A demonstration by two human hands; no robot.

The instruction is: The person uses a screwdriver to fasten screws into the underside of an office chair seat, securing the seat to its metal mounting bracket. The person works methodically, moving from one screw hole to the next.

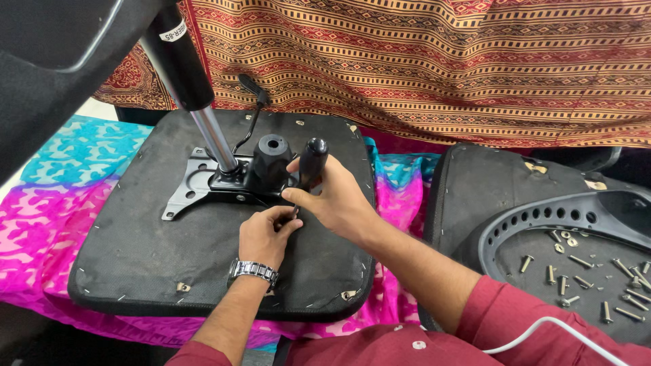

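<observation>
My right hand [332, 196] grips the screwdriver [310, 166] upright at the plate [193, 183] on the seat [135, 251]; left hand [263, 236] pinches its tip. A slip could jab those fingers.

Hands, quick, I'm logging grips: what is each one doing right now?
Left hand: closed, fingertips pinching at the screwdriver tip on the seat base.
Right hand: closed around the screwdriver's black handle.
</observation>
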